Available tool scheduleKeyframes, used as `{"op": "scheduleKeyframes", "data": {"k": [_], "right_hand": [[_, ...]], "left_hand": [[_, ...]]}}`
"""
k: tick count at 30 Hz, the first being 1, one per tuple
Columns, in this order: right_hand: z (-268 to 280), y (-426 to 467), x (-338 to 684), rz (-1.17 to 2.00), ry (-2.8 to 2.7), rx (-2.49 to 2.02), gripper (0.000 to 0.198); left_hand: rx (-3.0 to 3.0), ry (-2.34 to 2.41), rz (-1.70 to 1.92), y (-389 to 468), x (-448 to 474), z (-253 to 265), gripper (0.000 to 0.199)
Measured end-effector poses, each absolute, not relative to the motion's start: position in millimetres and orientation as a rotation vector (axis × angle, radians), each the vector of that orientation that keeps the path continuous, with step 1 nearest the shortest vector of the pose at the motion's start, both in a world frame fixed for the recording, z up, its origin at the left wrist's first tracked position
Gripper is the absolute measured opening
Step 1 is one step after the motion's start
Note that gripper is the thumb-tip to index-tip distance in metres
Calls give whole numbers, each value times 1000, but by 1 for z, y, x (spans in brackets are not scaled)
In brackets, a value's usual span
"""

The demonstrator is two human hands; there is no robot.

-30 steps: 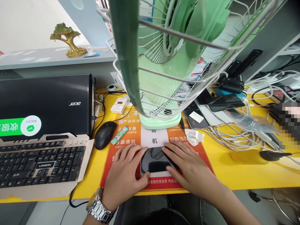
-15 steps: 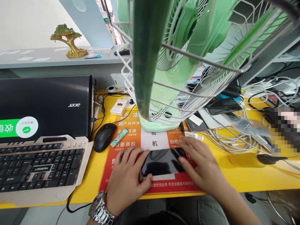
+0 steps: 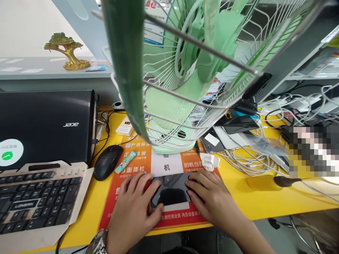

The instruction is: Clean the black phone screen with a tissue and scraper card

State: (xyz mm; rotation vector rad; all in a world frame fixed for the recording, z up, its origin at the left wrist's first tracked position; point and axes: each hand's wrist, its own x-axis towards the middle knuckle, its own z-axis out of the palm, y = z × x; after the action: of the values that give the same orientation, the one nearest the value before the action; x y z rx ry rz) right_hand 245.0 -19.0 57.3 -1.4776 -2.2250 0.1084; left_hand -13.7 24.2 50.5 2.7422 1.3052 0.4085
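A black smartphone [image 3: 171,190] lies flat, screen up, on an orange and red printed mat [image 3: 182,217]. My left hand [image 3: 137,204] grips its left end, with the thumb at the near edge and the fingers at the far edge. The fingers of my right hand [image 3: 210,194] curl over the phone's right end. Beyond the phone stands a green desk fan [image 3: 173,137] with a white wire cage. A small green packet [image 3: 125,162] rests on the mat, left of the phone.
At left are a black mouse [image 3: 108,162], a keyboard [image 3: 31,201] and an Acer laptop [image 3: 45,123]. Tangled white cables [image 3: 246,160], several phones and a yellow bottle [image 3: 262,187] with a black nozzle lie at right. A crumpled white item [image 3: 209,161] sits near my right hand.
My right hand has come down and closed on the phone's right end. My left hand keeps its grip on the left end. The camera view has shifted to the right.
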Motion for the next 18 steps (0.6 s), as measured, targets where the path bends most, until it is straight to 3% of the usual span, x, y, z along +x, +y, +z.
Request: {"op": "scheduleKeyframes", "data": {"k": [8,18], "right_hand": [[52,-20,246,-18,-2034,-1593,14],[52,-19,208,104,-2130,-1529,18]], "left_hand": [[2761,1295,395,25,-13,50,39],[2778,1270,397,24,-17,49,41]]}}
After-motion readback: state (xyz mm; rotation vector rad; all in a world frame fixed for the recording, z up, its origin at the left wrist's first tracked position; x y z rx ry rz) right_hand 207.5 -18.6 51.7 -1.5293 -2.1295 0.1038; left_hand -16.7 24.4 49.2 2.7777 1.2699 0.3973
